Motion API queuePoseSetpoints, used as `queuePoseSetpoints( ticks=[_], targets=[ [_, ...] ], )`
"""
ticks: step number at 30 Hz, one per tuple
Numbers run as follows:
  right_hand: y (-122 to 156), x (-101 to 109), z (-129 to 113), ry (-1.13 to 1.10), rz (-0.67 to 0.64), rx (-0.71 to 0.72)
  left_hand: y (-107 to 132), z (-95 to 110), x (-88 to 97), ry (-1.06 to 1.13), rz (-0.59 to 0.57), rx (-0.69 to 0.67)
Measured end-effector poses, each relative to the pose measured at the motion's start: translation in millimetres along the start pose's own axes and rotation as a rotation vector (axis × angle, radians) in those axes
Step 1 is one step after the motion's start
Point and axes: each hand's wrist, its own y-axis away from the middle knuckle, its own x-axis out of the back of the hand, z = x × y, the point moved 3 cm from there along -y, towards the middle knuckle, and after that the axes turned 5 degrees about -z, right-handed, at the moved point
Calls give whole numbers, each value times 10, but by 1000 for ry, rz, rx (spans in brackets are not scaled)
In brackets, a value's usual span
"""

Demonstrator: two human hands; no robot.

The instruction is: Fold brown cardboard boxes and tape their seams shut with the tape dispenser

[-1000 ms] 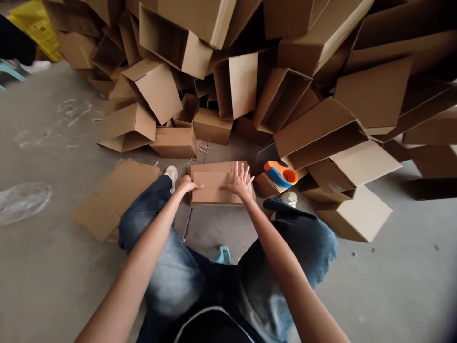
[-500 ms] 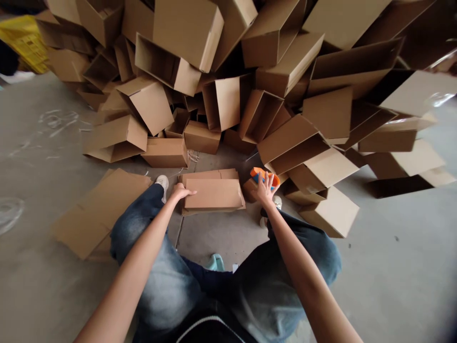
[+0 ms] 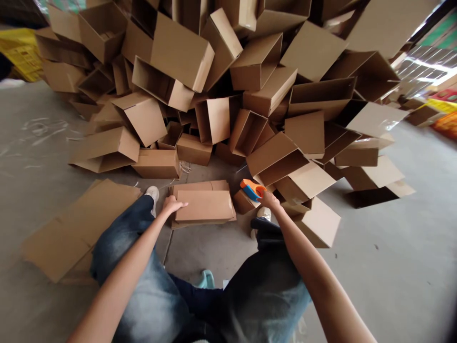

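Note:
My left hand (image 3: 173,205) grips the left end of a closed cardboard box (image 3: 204,206), thumb lying over its top face. Under that box is more flattened cardboard (image 3: 216,185) on the floor between my feet. To the right, my right hand (image 3: 270,200) is closed round the rear of an orange and blue tape dispenser (image 3: 253,189). The dispenser is just above a small cardboard box (image 3: 243,202). Its tape roll is hard to make out, and my right fingers are partly hidden behind the hand.
Open cardboard boxes (image 3: 185,50) are heaped ahead and to the right. Flattened cardboard sheets (image 3: 76,224) lie by my left leg. Clear strips of plastic (image 3: 44,126) are scattered on the left floor. A yellow crate (image 3: 22,52) stands far left.
My right hand has gone from spread fingers over the tape dispenser to a closed grip on it. The dispenser has turned. The left hand stays on the box; the view has shifted.

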Motion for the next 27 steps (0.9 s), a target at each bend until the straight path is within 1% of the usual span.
queuePoseSetpoints(
  ticks=[3, 6, 10, 13, 15, 17, 20, 21, 23, 25, 27],
  targets=[
    [-76, -85, -18, -71, -40, -63, -32, -30, -14, 13, -7, 19],
    [-139, -192, -108, -93, -49, -92, -57, -33, -7, -20, -20, 21],
    [-200, -287, -219, -109, -21, -143, -62, -57, -17, 8, -33, 17],
    [-221, -280, -278, -107, 18, -170, -62, -110, -57, 35, -31, -12],
    [-213, -235, -329, -105, 36, -167, -71, -137, -79, 21, -22, -53],
    [-181, -159, -407, -103, 48, -146, -91, -157, -95, 60, -45, -66],
    [-82, 7, -559, -122, 64, -91, -137, -189, -113, 241, -153, -13],
    [-36, 71, -609, -163, 72, -65, -153, -199, -118, 304, -190, 8],
    [74, 203, -684, -192, 89, -29, -178, -220, -124, 385, -233, 35],
    [203, 337, -729, -329, 140, 61, -191, -244, -127, 407, -239, 50],
    [344, 442, -740, -493, 162, 158, -188, -258, -120, 398, -225, 57]
  ],
)
